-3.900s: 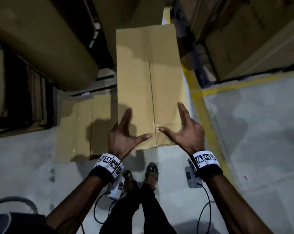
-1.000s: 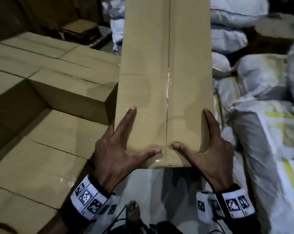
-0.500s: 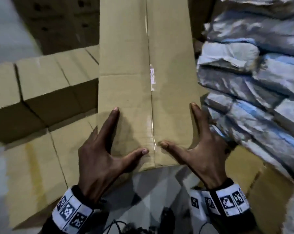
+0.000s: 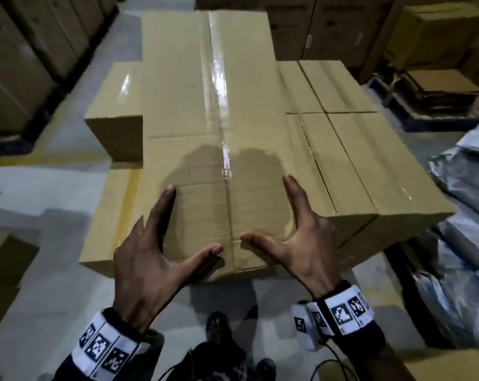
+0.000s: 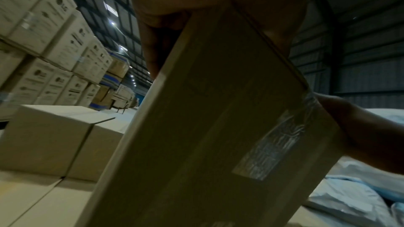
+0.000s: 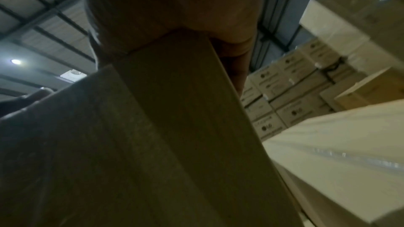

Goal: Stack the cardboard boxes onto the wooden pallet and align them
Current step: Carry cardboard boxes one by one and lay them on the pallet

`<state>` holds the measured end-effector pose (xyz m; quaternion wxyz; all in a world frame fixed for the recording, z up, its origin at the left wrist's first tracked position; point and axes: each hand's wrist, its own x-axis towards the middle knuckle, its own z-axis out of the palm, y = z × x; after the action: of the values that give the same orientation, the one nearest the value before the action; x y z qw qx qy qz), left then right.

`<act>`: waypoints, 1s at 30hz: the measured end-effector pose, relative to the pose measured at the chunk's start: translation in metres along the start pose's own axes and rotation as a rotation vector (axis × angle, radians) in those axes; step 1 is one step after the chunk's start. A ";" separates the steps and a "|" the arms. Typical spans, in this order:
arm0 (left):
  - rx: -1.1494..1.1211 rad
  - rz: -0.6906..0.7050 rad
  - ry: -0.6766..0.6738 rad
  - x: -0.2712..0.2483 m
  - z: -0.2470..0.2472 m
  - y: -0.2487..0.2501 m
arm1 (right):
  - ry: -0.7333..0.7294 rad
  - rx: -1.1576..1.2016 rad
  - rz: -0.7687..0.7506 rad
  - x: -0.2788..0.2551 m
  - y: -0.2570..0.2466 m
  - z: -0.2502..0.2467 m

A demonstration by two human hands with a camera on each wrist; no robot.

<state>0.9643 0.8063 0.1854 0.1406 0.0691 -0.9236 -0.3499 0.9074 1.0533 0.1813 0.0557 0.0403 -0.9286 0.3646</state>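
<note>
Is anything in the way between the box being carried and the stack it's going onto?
Nothing visible. Both the left hand and right hand grip the carried box at its near end, above the stacked boxes. The spot directly beneath it is hidden by the box itself.

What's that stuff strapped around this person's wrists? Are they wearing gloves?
No gloves: the left hand and right hand are bare. Each wrist carries a dark band faced with white squares printed with black block-pattern markers. A small white boxy unit hangs by the right wrist, with a thin black cable trailing from it.
</note>
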 end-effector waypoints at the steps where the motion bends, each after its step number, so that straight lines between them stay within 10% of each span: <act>1: 0.021 -0.019 -0.006 0.004 0.005 -0.007 | -0.028 -0.007 0.007 0.007 0.003 0.008; 30: 0.053 -0.143 -0.336 0.099 0.176 -0.084 | -0.180 -0.155 0.258 0.104 0.141 0.097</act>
<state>0.8179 0.8320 0.0248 -0.0429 0.0788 -0.9357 -0.3411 0.7813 1.0865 0.0299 -0.0722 -0.0511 -0.9527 0.2907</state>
